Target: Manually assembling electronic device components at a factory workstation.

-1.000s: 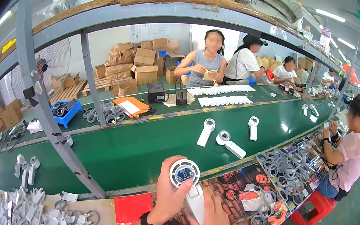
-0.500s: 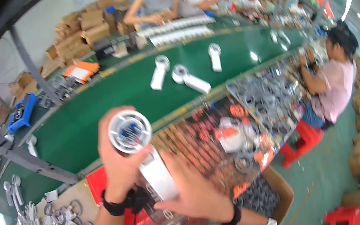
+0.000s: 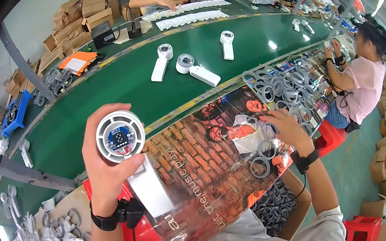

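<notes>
My left hand point(image 3: 107, 157) is wrapped round a white handheld fan point(image 3: 153, 188), its round head up and its handle slanting down to the right. Inside the head's open ring a blue circuit board point(image 3: 121, 139) with a dark display and red wires shows. Out to the right, my right hand point(image 3: 291, 131) is over several grey rings point(image 3: 260, 167) lying on the printed mat point(image 3: 194, 172). Its fingers are bent and apart, close to one ring; whether they touch it is hard to see.
More grey rings point(image 3: 285, 87) are heaped farther along the bench. Several white fans point(image 3: 161, 62) lie on the green conveyor belt point(image 3: 104, 100). A carton of grey rings point(image 3: 275, 211) stands below the bench. Fan parts point(image 3: 57, 230) are piled at lower left; a co-worker point(image 3: 362, 87) sits at right.
My right hand has left the fan's handle and moved right to the grey rings. My left hand, still holding the fan, has shifted slightly left.
</notes>
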Demonstrator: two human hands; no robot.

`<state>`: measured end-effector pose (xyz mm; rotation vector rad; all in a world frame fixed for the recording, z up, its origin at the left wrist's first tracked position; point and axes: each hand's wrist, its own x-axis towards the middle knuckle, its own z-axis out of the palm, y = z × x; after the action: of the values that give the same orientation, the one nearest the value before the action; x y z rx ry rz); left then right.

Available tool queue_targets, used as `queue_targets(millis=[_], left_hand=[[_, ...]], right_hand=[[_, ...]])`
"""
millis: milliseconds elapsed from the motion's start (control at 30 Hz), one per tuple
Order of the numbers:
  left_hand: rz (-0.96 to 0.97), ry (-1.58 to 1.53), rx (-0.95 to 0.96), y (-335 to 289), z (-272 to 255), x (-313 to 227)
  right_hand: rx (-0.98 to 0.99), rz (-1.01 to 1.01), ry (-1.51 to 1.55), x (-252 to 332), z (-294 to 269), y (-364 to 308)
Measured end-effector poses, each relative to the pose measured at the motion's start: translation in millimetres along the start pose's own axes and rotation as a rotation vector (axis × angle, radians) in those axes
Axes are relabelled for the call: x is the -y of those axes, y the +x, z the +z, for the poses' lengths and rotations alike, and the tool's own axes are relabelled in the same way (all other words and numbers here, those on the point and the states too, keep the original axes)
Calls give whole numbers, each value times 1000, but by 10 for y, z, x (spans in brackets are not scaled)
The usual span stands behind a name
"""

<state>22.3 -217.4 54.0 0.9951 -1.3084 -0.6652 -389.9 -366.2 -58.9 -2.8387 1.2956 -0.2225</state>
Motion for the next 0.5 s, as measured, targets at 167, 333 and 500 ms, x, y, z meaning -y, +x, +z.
queue_targets(millis=[167, 333, 500], left_hand=[[-19, 83, 6, -5, -27, 29], [12, 171, 40, 25, -11, 90], [-15, 154, 30, 31, 66, -4]], right_hand=[[38, 29, 96, 18, 17, 36], [-97, 62, 90, 38, -42, 122], [-49, 162, -90, 37, 211, 283]])
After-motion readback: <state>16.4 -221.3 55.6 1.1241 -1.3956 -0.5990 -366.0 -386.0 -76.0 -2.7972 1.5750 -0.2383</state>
